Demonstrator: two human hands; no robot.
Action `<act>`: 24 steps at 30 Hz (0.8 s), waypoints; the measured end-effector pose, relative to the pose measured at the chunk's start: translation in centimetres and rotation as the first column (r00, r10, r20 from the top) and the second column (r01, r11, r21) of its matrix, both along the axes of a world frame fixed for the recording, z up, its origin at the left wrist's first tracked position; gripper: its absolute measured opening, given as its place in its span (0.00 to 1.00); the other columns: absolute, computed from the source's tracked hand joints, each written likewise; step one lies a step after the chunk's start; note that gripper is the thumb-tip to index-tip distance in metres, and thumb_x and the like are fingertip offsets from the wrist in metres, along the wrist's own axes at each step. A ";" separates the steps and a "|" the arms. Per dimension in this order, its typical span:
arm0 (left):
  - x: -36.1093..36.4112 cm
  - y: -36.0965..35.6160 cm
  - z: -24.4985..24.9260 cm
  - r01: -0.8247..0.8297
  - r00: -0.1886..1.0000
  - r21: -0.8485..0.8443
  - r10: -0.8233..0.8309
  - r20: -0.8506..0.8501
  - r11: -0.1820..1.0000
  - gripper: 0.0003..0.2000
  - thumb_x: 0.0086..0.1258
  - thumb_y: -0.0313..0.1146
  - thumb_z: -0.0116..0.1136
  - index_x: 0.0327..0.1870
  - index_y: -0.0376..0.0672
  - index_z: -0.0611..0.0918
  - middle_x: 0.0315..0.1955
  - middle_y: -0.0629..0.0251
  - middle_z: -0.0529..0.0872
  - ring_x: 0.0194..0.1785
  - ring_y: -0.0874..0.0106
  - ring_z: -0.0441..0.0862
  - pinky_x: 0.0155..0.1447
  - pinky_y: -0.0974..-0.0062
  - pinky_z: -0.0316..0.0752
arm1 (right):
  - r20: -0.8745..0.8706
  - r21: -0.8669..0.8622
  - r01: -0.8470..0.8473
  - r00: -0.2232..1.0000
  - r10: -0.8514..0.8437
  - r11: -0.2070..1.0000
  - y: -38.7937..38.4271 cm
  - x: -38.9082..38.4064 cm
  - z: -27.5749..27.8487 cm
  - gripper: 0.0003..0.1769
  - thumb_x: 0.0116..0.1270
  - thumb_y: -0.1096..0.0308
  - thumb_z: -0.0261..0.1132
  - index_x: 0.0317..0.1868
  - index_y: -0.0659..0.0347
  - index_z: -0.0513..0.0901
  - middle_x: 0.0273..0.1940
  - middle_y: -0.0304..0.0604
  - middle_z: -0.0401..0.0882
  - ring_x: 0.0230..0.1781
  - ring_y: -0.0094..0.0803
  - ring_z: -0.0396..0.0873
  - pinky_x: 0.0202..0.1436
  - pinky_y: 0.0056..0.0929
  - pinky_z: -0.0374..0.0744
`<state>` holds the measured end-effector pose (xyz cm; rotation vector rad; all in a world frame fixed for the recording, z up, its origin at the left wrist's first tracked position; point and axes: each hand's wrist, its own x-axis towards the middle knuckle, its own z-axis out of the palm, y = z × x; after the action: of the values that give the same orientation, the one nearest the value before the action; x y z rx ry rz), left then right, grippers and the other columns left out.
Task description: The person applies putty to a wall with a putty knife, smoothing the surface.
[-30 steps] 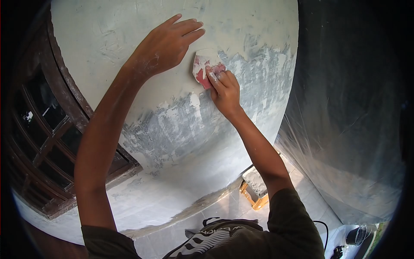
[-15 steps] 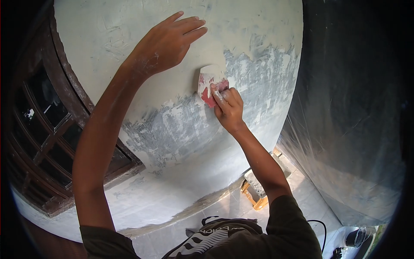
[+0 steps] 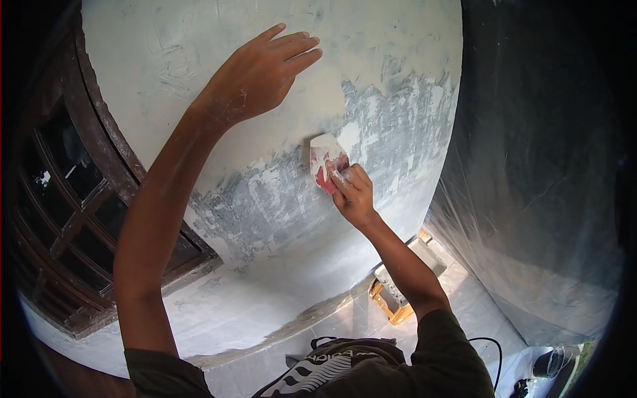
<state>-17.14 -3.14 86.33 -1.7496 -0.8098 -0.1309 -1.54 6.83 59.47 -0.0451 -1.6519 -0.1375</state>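
My right hand (image 3: pixel 354 194) grips a red putty knife (image 3: pixel 324 169) smeared with white filler, its blade against the wall (image 3: pixel 265 142). Around the blade, smooth pale filler above meets a patchy grey, streaked band below. Higher up and to the left, my left hand (image 3: pixel 265 73) is raised in front of the filled part of the wall, fingers stretched out and nothing in them. White dust marks its wrist.
A dark wooden window frame (image 3: pixel 113 172) with panes borders the wall on the left. Clear plastic sheeting (image 3: pixel 531 219) hangs along the right. Below, an orange-legged stool (image 3: pixel 391 306) with a grey top stands on the tiled floor (image 3: pixel 358 318). A dark bucket (image 3: pixel 547 363) sits at lower right.
My right hand has drawn the putty knife down the wall, from the smooth filler to the edge of the grey band. The left hand has hardly moved.
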 end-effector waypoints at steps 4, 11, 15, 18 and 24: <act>0.5 0.8 0.0 -0.005 1.000 0.013 0.005 0.001 1.000 0.21 0.67 0.20 0.60 0.61 0.39 0.80 0.63 0.59 0.81 0.67 0.64 0.77 0.77 0.60 0.64 | -0.080 0.046 0.175 0.982 -0.171 0.984 3.4 0.1 6.8 0.33 0.45 0.84 0.66 0.58 0.61 0.83 0.33 0.42 0.71 0.33 0.40 0.71 0.35 0.37 0.73; 0.9 1.1 -0.6 -0.002 1.000 0.014 0.002 -0.011 1.000 0.20 0.67 0.21 0.60 0.62 0.39 0.80 0.63 0.59 0.81 0.67 0.64 0.77 0.77 0.60 0.65 | 0.018 0.023 0.199 0.980 -0.199 0.980 4.5 -0.8 -0.3 0.34 0.46 0.84 0.66 0.60 0.62 0.83 0.33 0.43 0.71 0.35 0.41 0.73 0.37 0.38 0.74; 1.3 0.5 -0.6 -0.020 1.000 -0.008 0.020 -0.024 1.000 0.20 0.68 0.21 0.60 0.62 0.39 0.80 0.63 0.60 0.81 0.67 0.65 0.78 0.77 0.61 0.65 | 0.062 -0.026 0.088 0.994 -0.087 0.996 2.5 0.8 -2.6 0.34 0.46 0.84 0.66 0.59 0.62 0.83 0.32 0.42 0.71 0.33 0.41 0.72 0.36 0.38 0.73; 1.1 1.0 -0.4 -0.032 0.999 0.007 0.032 -0.025 0.999 0.20 0.68 0.21 0.60 0.62 0.40 0.80 0.63 0.60 0.81 0.67 0.65 0.78 0.77 0.61 0.65 | -0.025 0.002 0.141 0.990 -0.141 0.990 3.0 1.7 2.0 0.33 0.46 0.83 0.67 0.58 0.62 0.84 0.32 0.41 0.71 0.32 0.40 0.70 0.35 0.37 0.73; 1.7 1.4 -0.1 -0.028 0.999 0.022 0.028 -0.018 0.999 0.20 0.67 0.21 0.60 0.62 0.40 0.80 0.63 0.60 0.81 0.67 0.65 0.78 0.77 0.61 0.64 | -0.003 0.097 0.247 0.969 -0.248 0.964 6.9 0.2 6.0 0.31 0.48 0.82 0.67 0.58 0.63 0.83 0.35 0.43 0.74 0.36 0.42 0.73 0.39 0.39 0.74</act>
<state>-15.46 -1.71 86.21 -1.7159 -0.8164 -0.1045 -1.30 13.74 65.50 -0.1784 -1.6418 -0.4083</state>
